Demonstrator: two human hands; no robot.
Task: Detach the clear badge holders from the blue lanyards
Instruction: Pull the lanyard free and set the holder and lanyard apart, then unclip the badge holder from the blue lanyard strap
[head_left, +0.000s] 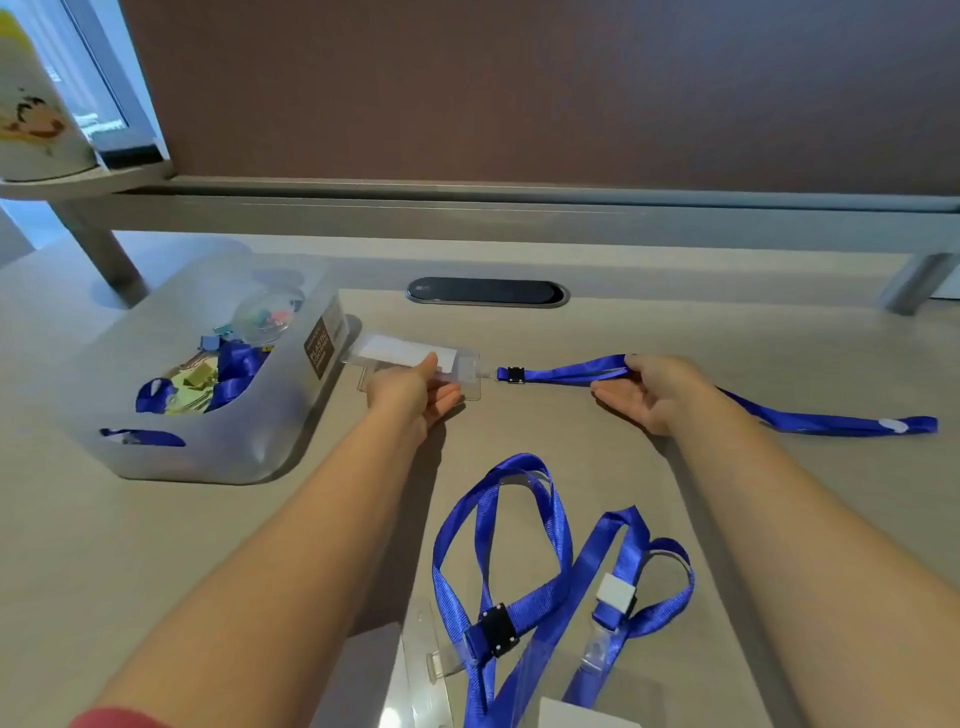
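We hold a clear, stiff badge holder (410, 358) in our left hand (415, 397), thumb pinched on its glossy face over a white card, toward the far side of the pale woodgrain desk (701, 322). Our right hand (652, 389) is closed on a woven blue lanyard (566, 373), whose flat ribbon trails toward the desk's right edge. Its black clasp (515, 375) sits just beside the holder's clear strap; we cannot tell whether they are joined. Two more lanyards (524, 582) lie looped at the near edge, their holders cut off. A frosted plastic bin (228, 410) at far left blurs its contents.
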